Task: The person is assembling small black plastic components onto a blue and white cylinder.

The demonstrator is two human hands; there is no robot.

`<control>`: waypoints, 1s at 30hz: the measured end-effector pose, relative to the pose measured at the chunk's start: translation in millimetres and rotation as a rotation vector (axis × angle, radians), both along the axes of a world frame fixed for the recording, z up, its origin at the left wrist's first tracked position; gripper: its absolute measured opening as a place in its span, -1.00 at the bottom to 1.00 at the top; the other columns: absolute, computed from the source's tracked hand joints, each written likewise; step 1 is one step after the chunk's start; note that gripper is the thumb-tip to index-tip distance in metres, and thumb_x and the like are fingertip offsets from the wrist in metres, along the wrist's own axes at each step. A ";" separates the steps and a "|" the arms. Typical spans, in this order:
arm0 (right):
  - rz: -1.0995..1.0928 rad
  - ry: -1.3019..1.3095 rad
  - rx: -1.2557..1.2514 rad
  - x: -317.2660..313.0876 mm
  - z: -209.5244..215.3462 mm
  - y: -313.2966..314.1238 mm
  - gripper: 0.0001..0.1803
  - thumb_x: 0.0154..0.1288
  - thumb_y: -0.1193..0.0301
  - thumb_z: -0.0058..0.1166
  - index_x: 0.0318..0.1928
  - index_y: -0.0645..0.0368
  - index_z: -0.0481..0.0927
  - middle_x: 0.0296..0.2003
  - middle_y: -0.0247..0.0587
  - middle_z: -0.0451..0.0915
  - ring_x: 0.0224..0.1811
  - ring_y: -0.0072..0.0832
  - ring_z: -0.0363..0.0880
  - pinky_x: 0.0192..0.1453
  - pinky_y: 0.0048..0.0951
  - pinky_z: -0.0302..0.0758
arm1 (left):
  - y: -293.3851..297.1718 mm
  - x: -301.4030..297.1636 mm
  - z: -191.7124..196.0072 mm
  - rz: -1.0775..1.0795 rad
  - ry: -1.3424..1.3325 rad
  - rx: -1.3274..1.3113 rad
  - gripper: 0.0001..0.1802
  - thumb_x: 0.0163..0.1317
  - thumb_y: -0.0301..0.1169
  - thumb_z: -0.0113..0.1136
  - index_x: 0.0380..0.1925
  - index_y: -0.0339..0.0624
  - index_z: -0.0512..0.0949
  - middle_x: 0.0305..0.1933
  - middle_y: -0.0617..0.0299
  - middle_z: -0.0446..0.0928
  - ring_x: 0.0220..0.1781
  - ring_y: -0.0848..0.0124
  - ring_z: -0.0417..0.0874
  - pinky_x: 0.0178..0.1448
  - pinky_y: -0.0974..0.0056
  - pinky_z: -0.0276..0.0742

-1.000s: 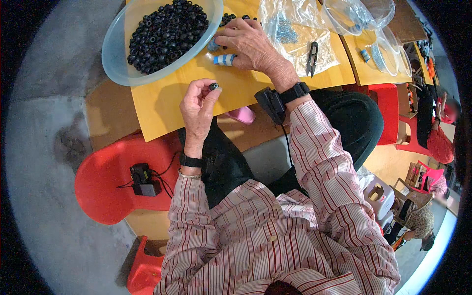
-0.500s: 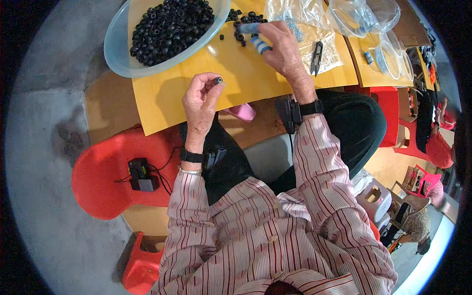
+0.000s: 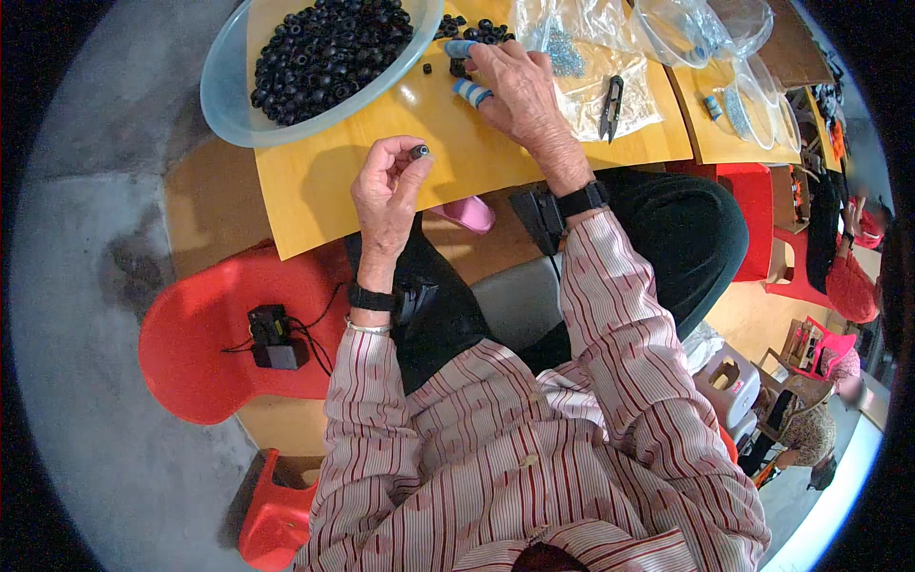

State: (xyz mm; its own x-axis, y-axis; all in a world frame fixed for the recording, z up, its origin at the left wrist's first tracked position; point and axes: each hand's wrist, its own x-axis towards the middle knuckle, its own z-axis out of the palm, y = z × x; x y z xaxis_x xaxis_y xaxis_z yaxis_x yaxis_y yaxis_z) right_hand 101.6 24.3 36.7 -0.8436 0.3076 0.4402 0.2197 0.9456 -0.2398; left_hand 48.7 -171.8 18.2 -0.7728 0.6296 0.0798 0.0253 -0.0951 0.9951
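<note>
Between the thumb and fingers of my left hand is a small black bead with a hole in its end, held up near the table's front edge. My right hand, with blue-and-white tape around two fingertips, reaches over the table. Its thumb and forefinger are apart, with loose black beads on the tabletop between them. More black beads lie scattered just beyond. To the left, a translucent bluish basin contains a heap of black beads.
Thread snips lie on a clear plastic bag with small pale-blue beads. Clear containers stand at the right. Below the yellow table, a red chair holds a black device with cables. Other people sit far right.
My right hand has shifted left among the loose black beads. My left hand stays nearly in place, still pinching its bead.
</note>
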 end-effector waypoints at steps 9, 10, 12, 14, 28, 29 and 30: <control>-0.002 0.040 -0.023 -0.3 -16.5 -5.4 -0.67 -0.09 0.60 -0.01 -0.21 0.08 0.43 -0.34 -0.28 0.56 -0.18 -0.24 0.48 -0.09 -0.22 0.29 | 0.1 0.8 -1.6 -0.014 0.002 0.011 -0.80 0.13 -0.60 0.16 -0.21 -0.27 0.48 -0.34 0.36 0.48 -0.33 0.64 0.45 -0.18 0.52 0.41; -0.007 0.042 -0.018 0.6 -14.8 -6.3 -0.67 -0.09 0.60 -0.01 -0.21 0.08 0.43 -0.34 -0.28 0.56 -0.18 -0.24 0.48 -0.09 -0.22 0.29 | 0.3 0.3 -1.8 -0.019 0.005 0.016 -0.80 0.13 -0.60 0.16 -0.21 -0.27 0.48 -0.34 0.36 0.48 -0.33 0.64 0.45 -0.18 0.52 0.41; 0.028 0.059 0.113 3.3 -12.6 -9.5 -0.62 -0.10 0.60 0.00 -0.16 0.14 0.40 -0.38 -0.20 0.51 -0.23 -0.24 0.50 -0.07 -0.24 0.33 | 0.5 0.1 -3.8 -0.013 -0.003 0.034 -0.80 0.13 -0.59 0.16 -0.21 -0.27 0.48 -0.34 0.36 0.48 -0.34 0.63 0.45 -0.20 0.53 0.41; 0.044 0.102 0.077 8.0 -5.1 -14.4 -0.60 -0.12 0.61 0.03 -0.16 0.14 0.40 -0.38 -0.19 0.52 -0.24 -0.22 0.50 -0.09 -0.23 0.34 | 0.9 -0.5 -4.0 -0.015 -0.014 0.052 -0.81 0.13 -0.59 0.15 -0.21 -0.27 0.48 -0.33 0.36 0.48 -0.34 0.64 0.45 -0.20 0.53 0.40; 0.165 0.382 -0.846 62.5 27.8 -106.7 -0.73 0.12 0.53 0.06 -0.11 0.19 0.47 -0.33 -0.08 0.54 -0.26 -0.15 0.56 -0.18 -0.28 0.50 | -19.6 27.9 20.1 0.017 -0.167 0.154 -0.83 0.24 -0.54 0.06 -0.16 -0.28 0.43 -0.30 0.25 0.52 -0.36 0.56 0.50 -0.24 0.49 0.42; 0.172 0.320 -0.851 68.3 29.6 -108.3 -0.73 0.22 0.46 0.06 -0.06 0.19 0.46 -0.26 -0.15 0.55 -0.17 -0.35 0.58 -0.16 -0.36 0.53 | -23.7 29.7 21.4 -0.015 -0.153 0.146 -0.82 0.26 -0.54 0.04 -0.14 -0.28 0.42 -0.30 0.25 0.52 -0.36 0.56 0.50 -0.23 0.47 0.44; 0.167 0.325 -0.847 70.5 31.2 -111.5 -0.73 0.22 0.46 0.06 -0.06 0.19 0.46 -0.26 -0.15 0.55 -0.17 -0.35 0.58 -0.16 -0.36 0.53 | -25.7 32.9 23.7 -0.022 -0.151 0.148 -0.82 0.26 -0.54 0.04 -0.14 -0.28 0.42 -0.30 0.25 0.52 -0.36 0.56 0.50 -0.23 0.47 0.44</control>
